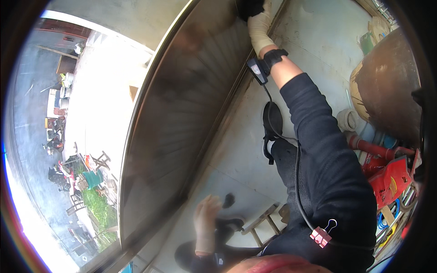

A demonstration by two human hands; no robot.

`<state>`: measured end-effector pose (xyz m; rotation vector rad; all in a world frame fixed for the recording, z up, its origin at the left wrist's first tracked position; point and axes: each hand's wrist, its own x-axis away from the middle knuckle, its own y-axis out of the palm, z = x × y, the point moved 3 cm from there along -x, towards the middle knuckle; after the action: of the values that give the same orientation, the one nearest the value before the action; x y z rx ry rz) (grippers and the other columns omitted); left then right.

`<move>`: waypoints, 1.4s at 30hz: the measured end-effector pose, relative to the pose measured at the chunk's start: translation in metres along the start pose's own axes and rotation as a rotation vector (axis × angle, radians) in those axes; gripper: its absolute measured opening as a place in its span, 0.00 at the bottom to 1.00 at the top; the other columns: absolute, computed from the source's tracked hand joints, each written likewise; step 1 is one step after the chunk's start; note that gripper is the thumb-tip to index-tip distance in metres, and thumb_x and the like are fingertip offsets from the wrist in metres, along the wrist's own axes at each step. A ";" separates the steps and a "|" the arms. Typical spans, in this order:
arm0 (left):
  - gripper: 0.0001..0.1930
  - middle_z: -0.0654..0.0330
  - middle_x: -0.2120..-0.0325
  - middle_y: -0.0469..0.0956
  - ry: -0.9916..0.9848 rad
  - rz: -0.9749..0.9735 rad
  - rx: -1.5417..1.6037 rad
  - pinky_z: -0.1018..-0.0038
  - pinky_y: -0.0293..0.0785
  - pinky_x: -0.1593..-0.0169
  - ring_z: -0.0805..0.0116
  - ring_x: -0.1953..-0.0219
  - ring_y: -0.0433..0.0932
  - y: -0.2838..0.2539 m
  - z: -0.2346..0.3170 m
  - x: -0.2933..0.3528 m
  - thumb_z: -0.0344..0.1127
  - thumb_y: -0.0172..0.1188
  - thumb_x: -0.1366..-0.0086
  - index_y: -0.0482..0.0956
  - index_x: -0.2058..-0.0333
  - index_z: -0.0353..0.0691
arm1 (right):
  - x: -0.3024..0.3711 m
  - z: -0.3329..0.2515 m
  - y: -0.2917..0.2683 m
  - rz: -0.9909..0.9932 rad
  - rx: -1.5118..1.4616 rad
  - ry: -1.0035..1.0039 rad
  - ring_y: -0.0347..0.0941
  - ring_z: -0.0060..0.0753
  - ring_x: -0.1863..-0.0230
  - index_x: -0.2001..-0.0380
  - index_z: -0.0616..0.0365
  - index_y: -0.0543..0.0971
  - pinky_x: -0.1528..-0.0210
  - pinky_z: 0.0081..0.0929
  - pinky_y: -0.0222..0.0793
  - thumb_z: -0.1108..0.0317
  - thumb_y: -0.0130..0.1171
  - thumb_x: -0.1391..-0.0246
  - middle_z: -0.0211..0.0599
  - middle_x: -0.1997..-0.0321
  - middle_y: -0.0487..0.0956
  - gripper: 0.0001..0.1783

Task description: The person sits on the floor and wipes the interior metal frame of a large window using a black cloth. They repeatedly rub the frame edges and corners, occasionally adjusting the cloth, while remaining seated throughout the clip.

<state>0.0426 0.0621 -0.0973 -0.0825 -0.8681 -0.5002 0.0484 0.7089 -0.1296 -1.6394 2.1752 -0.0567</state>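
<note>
My right arm reaches to the top of the view, where my right hand [261, 22], in a cream glove, is closed on a black wad [249, 8]. The upper frame edge cuts off part of both. They are at the top edge of a long dark panel [182, 100] with fan-shaped streaks, which slants across the view. Low in the middle, my left hand [207, 220], also in a cream glove, is smeared by motion beside the panel's lower end. Its fingers cannot be read. A small dark lump [229, 200] shows just right of it.
My black shoe [272, 119] stands on the pale floor [227, 159]. A wooden stool [261, 230] is beside my legs. At right are a large brown jar [391, 77], a red pipe [371, 146] and a torn red container [390, 184]. Outside, left, are a green tub [93, 179] and plants [99, 209].
</note>
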 end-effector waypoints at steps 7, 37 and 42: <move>0.17 0.50 0.49 0.78 -0.043 -0.095 -0.100 0.59 0.76 0.43 0.57 0.48 0.78 0.017 -0.016 -0.021 0.37 0.54 0.24 0.73 0.45 0.30 | 0.013 0.143 0.065 -0.133 0.115 0.383 0.80 0.59 0.52 0.26 0.52 0.56 0.48 0.43 0.75 0.72 0.57 0.45 0.60 0.48 0.80 0.43; 0.22 0.46 0.50 0.79 0.200 -0.111 0.074 0.61 0.74 0.41 0.57 0.51 0.80 -0.024 0.018 0.033 0.42 0.56 0.25 0.71 0.43 0.29 | 0.081 0.069 -0.106 -0.893 0.565 0.599 0.77 0.46 0.41 0.48 0.67 0.80 0.41 0.46 0.68 0.29 0.48 0.41 0.52 0.46 0.81 0.46; 0.22 0.44 0.49 0.78 0.185 -0.118 0.067 0.61 0.74 0.41 0.56 0.51 0.80 -0.023 0.016 0.030 0.41 0.56 0.25 0.70 0.42 0.29 | 0.083 0.133 -0.105 -0.595 0.404 0.898 0.70 0.56 0.33 0.43 0.68 0.77 0.35 0.51 0.63 0.26 0.41 0.39 0.59 0.38 0.76 0.50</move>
<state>0.0365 0.0343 -0.0673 0.0757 -0.7098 -0.5795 0.1719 0.6279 -0.2466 -2.1623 1.8641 -1.5411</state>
